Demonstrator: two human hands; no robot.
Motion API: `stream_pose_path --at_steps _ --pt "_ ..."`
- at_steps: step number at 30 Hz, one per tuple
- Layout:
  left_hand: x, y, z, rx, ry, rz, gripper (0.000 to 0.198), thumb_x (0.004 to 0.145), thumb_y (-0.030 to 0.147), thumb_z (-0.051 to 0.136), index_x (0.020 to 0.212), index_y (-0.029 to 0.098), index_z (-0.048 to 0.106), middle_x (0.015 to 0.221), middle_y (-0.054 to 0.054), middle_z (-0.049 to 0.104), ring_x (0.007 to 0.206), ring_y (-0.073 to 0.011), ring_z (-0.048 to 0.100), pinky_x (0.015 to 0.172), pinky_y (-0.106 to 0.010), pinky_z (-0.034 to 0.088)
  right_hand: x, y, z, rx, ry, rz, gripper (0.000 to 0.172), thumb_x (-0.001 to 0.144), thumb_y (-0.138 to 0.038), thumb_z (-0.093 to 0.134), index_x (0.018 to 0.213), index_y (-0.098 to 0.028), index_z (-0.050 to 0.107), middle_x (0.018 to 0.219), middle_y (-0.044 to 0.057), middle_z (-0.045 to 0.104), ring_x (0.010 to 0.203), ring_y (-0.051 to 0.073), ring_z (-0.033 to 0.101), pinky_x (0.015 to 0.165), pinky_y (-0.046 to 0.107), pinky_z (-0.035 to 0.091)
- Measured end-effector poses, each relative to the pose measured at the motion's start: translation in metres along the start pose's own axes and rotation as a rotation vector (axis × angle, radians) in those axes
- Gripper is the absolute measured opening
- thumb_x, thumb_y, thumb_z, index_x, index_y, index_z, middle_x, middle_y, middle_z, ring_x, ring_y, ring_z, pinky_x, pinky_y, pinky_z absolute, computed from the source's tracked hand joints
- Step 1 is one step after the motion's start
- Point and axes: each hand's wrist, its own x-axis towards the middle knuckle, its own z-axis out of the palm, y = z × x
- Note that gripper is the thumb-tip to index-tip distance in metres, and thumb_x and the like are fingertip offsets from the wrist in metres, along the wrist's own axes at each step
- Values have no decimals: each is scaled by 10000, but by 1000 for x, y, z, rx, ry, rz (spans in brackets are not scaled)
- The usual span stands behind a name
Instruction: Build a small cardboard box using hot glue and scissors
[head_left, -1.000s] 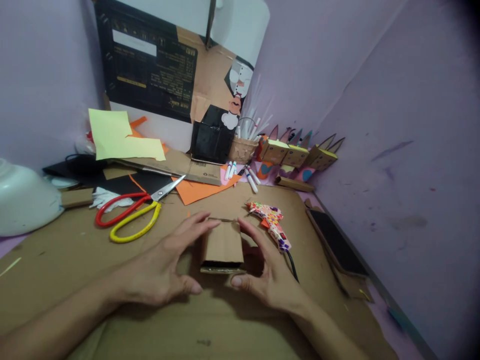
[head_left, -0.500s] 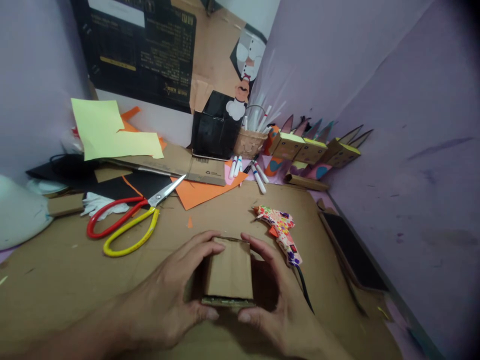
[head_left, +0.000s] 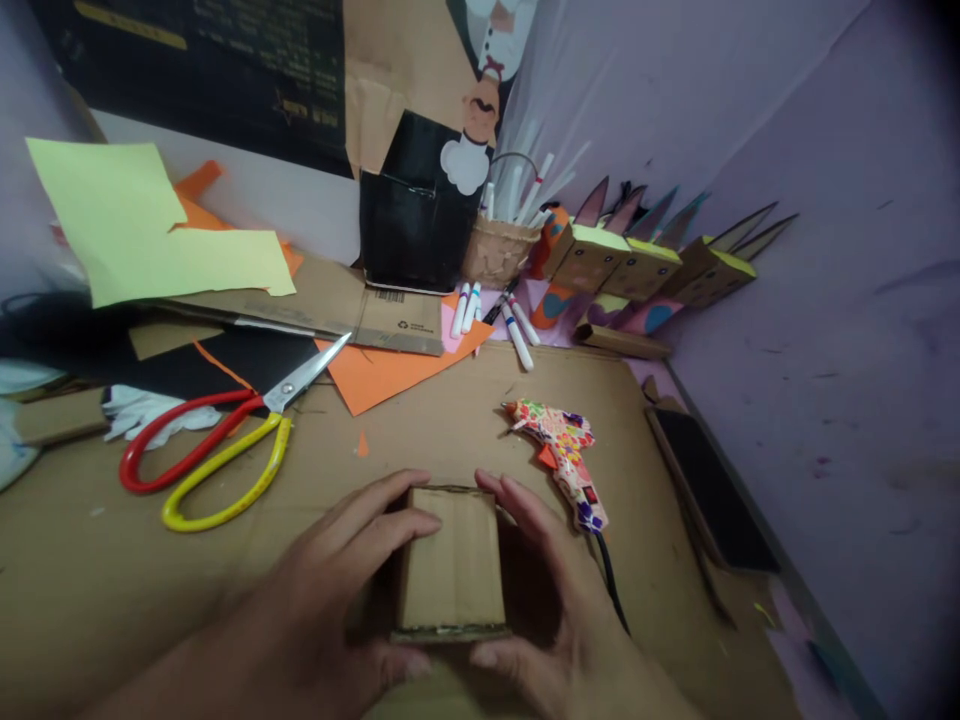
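A small brown cardboard box [head_left: 454, 562] sits low in the middle of the head view, with a rough cut edge facing me. My left hand [head_left: 326, 580] curls round its left side, one fingertip lying on the top face and the thumb at the near edge. From the other side my right hand [head_left: 566, 600] cups the box, fingertips at the far right corner and thumb near the front right corner. Beyond my right hand lies a flower-patterned glue gun [head_left: 562, 450] with a black cord. Large scissors [head_left: 225, 430] with red and yellow handles lie open to the left.
Orange paper [head_left: 390, 372], a flat cardboard piece [head_left: 401, 318] and yellow paper [head_left: 135, 240] lie at the back. Markers [head_left: 517, 335] lie near a pen pot [head_left: 499, 250]. Cardboard figures with pointed ears [head_left: 592, 258] stand along the wall. A dark phone-like slab [head_left: 709, 490] lies right.
The view has tilted down and come closer, so the background sits higher and larger. Both hands stay round the cardboard box, which appears slightly lower and larger.
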Motion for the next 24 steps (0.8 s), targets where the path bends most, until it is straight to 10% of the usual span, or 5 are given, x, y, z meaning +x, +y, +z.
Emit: stream_pose_path --at_steps 24 --pt "4 5 6 -30 118 -13 681 688 292 685 1272 354 342 1351 -73 474 1196 -310 492 965 -451 460 -3 8 11 132 46 72 980 638 -431 776 1416 -324 191 1422 139 402 1268 345 431 1015 539 398"
